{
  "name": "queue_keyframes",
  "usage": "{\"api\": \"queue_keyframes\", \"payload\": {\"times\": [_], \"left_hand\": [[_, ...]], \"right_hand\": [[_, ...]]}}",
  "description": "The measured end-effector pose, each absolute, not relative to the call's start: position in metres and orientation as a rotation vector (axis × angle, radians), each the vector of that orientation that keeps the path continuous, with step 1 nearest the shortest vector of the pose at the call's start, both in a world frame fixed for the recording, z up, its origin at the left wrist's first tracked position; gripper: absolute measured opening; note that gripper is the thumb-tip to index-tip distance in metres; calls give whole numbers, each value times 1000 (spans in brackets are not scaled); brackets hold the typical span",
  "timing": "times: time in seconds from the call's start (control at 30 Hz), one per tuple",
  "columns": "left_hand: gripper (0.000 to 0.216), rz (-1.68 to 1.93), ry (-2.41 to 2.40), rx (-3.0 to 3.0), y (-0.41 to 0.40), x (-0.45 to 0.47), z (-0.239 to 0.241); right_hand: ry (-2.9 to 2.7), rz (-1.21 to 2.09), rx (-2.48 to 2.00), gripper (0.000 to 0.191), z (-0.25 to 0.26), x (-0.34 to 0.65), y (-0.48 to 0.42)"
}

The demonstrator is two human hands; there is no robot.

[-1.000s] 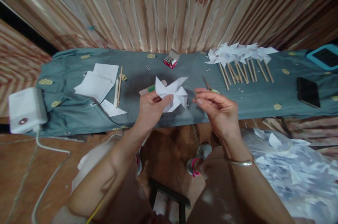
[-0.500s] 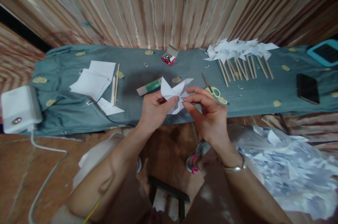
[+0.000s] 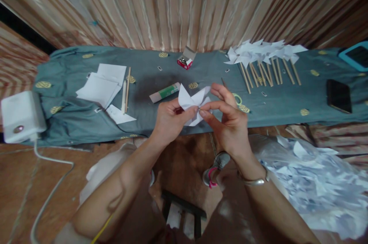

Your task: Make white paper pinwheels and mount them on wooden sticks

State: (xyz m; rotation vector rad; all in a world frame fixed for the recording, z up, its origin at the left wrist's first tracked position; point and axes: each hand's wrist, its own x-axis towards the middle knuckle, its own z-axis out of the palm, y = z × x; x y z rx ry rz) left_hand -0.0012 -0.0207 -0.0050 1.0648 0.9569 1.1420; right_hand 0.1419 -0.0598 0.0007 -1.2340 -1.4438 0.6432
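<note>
A folded white paper pinwheel [image 3: 187, 99] is pinched between the thumb and fingers of my left hand [image 3: 169, 119], just over the front edge of the cloth. My right hand [image 3: 227, 117] pinches a small shiny tack [image 3: 199, 109] by thumb and index finger at the pinwheel's centre, its other fingers raised. Behind my left hand lies a green and white glue stick [image 3: 165, 92]. Scissors [image 3: 237, 99] with pale green handles are partly hidden behind my right hand. An open red box [image 3: 184, 62] holds small shiny pieces.
Paper squares [image 3: 97, 90] and two sticks [image 3: 128, 90] lie left on the green cloth [image 3: 143, 121]. Finished pinwheels [image 3: 258, 52] on sticks lie back right, near a phone [image 3: 339, 95]. A white device [image 3: 23, 117] stands left; a plastic bag of folded paper [image 3: 319, 182] sits right.
My right fingertips have closed in on the pinwheel's centre, bringing the tack against it. The other right fingers have lifted, now covering more of the scissors. The view has shifted slightly.
</note>
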Motion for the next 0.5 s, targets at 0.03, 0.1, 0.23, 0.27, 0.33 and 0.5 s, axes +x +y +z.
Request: {"api": "queue_keyframes", "payload": {"times": [0.03, 0.1, 0.23, 0.27, 0.33, 0.5], "left_hand": [[27, 1144, 956, 1066, -21, -1, -5], [26, 1142, 954, 1069, -21, -1, -5], [26, 1152, 947, 1069, -22, -2, -5], [26, 1154, 949, 1071, -22, -2, -5], [25, 1150, 962, 1074, -22, -1, -5], [29, 1155, 975, 1071, -22, -1, -6]], "right_hand": [[-1442, 648, -1231, 5, 0, 142, -60], [-1438, 656, -1227, 5, 0, 143, -59], [-1431, 675, -1220, 2, -1, 143, -59], [-1431, 678, -1218, 2, -1, 143, -59], [-1428, 679, -1217, 2, -1, 143, -59], [-1425, 675, -1231, 5, 0, 142, -59]]}}
